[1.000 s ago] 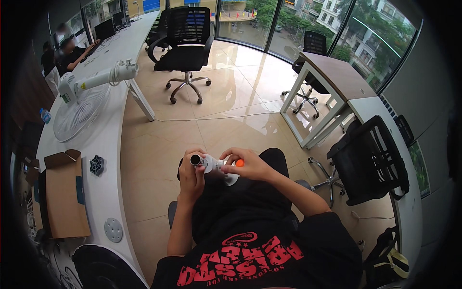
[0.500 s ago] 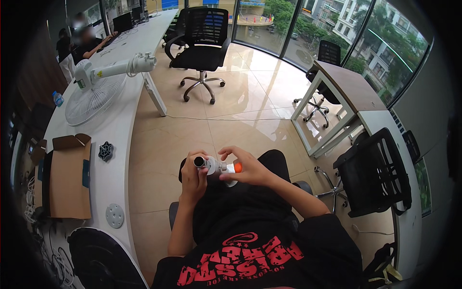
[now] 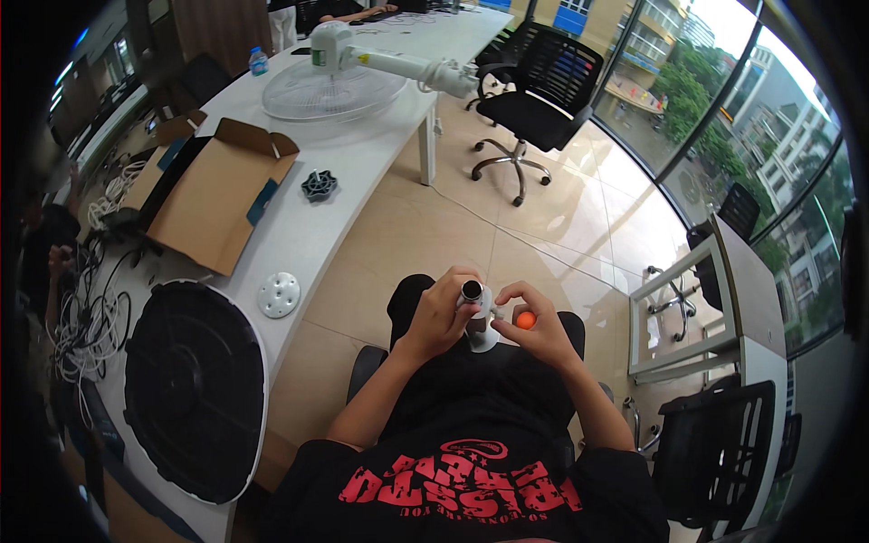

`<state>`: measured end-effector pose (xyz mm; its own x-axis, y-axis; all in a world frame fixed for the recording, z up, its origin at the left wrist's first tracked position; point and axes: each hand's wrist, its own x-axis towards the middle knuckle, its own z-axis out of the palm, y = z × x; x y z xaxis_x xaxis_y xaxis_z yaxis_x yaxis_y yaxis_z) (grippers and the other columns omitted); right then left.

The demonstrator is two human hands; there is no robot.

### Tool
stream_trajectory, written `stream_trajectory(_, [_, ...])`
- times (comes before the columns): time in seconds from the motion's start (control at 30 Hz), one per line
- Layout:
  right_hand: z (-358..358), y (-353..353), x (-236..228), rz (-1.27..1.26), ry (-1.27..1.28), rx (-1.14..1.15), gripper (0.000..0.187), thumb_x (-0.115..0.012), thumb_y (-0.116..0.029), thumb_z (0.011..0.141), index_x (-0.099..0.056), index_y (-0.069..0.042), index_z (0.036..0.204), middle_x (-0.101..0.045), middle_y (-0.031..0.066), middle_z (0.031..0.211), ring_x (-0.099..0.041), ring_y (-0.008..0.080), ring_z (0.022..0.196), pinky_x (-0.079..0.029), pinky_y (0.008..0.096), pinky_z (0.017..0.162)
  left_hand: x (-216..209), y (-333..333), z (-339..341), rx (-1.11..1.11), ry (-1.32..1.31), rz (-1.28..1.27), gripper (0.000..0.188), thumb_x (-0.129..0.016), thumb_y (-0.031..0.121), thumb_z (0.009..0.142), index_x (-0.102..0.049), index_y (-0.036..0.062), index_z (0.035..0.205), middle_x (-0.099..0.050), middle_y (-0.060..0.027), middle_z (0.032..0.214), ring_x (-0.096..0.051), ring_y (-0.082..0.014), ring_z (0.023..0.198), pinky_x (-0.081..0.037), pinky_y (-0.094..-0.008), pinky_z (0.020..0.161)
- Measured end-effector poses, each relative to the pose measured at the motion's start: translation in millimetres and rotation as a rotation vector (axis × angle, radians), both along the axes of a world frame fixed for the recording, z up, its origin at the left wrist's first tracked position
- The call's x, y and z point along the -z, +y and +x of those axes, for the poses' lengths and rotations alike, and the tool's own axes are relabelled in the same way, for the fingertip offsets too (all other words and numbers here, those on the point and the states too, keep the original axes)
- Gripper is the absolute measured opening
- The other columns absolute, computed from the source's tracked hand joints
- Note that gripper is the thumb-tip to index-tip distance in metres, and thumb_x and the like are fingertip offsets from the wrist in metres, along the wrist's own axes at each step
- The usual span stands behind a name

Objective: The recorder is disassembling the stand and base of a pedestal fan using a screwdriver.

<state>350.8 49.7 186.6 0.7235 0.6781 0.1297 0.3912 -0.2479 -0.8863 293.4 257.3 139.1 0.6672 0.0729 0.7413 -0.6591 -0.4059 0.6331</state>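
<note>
I sit on a chair with both hands over my lap. My left hand (image 3: 441, 312) is wrapped around a short white tube-like fan part (image 3: 478, 319) with a dark round opening at its top. My right hand (image 3: 538, 328) pinches a small orange knob (image 3: 525, 319) on the right side of that part, fingers curled over it. The part's flared lower end rests near my black trousers.
A long white table (image 3: 335, 213) runs along my left with an open cardboard box (image 3: 210, 195), a black knob (image 3: 319, 185), a white round disc (image 3: 279, 294), a black fan grille (image 3: 193, 389), a white fan head with pole (image 3: 362, 68) and cables. Black office chairs (image 3: 539, 95) stand on the tiled floor.
My view has swung left toward the table, so the box, disc and black grille now fill the left side. My hands keep the same hold on the white part and orange knob.
</note>
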Motion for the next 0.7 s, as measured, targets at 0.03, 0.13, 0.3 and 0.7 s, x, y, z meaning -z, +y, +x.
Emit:
stream_trajectory(0.03, [-2,2,0,0.0,0.017,0.001,0.029,-0.079,-0.018,0.086,-0.066,-0.003,0.108,-0.068,0.0075,0.107,-0.061,0.0176,0.092,-0.048,0.0292,0.084,0,1,-4,-0.014,0.005,0.004,0.029,-0.058,0.032,0.103,-0.054,0.004,0.11,-0.062,-0.0138,0.109,-0.066,-0.0344,0.085,-0.053,-0.0385,0.072])
stream_trajectory(0.13, [-4,12,1,-0.015,0.123,0.013,0.028,-0.078,-0.019,0.088,-0.067,-0.002,0.107,-0.069,0.0066,0.099,-0.062,0.0155,0.089,-0.049,0.0289,0.083,1,7,-15,-0.059,0.008,0.008,0.03,-0.057,0.034,0.104,-0.054,0.0047,0.109,-0.062,-0.0129,0.108,-0.065,-0.0337,0.084,-0.053,-0.039,0.07])
stream_trajectory(0.3, [-7,26,4,-0.142,0.166,-0.015,0.029,-0.077,-0.022,0.091,-0.07,0.0,0.108,-0.07,0.0058,0.089,-0.064,0.0123,0.086,-0.049,0.0272,0.081,2,13,-35,-0.14,-0.005,-0.006,0.03,-0.057,0.034,0.104,-0.053,0.0048,0.11,-0.061,-0.0125,0.106,-0.065,-0.0339,0.082,-0.052,-0.0393,0.069])
stream_trajectory(0.7, [0,52,41,-0.167,-0.333,-0.388,0.073,-0.09,-0.042,0.07,-0.063,-0.006,0.128,-0.066,0.0116,0.125,-0.065,0.0307,0.115,-0.05,0.0391,0.099,7,29,-86,-0.379,-0.079,-0.084,0.035,-0.047,0.04,0.108,-0.052,0.0046,0.108,-0.062,-0.0135,0.105,-0.064,-0.0314,0.081,-0.051,-0.038,0.069])
